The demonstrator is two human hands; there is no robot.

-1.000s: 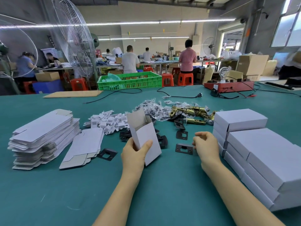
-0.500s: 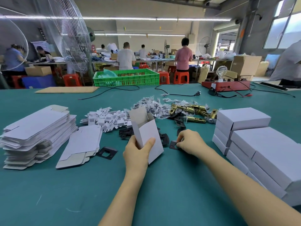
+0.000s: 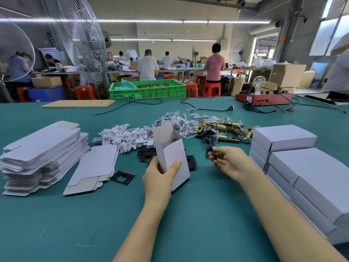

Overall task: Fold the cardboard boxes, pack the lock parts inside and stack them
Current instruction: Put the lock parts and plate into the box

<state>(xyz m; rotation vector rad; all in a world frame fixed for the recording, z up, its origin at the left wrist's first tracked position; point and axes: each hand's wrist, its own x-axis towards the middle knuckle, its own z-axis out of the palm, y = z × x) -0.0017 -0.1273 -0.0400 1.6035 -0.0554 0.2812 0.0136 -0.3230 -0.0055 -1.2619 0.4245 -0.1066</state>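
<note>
My left hand (image 3: 160, 178) grips an upright white cardboard box (image 3: 172, 156) with its top flap open, above the green table. My right hand (image 3: 229, 163) is lifted just right of the box and pinches a black metal lock plate (image 3: 211, 151) between fingers and thumb. More black plates (image 3: 146, 153) lie behind the box, one (image 3: 122, 177) lies by the flat blanks. Brass latch bolts (image 3: 226, 129) and small bagged parts (image 3: 175, 121) lie further back. Finished white boxes (image 3: 302, 167) are stacked at the right.
A tall stack of flat box blanks (image 3: 41, 148) and a smaller pile (image 3: 94, 167) sit at the left. White card inserts (image 3: 124, 137) lie behind them. A green crate (image 3: 149, 89), black cables (image 3: 207, 109) and a red device (image 3: 264, 98) stand at the far edge.
My right hand went left to the black plates, picked one up and now holds it raised beside the box. My left hand kept the box upright.
</note>
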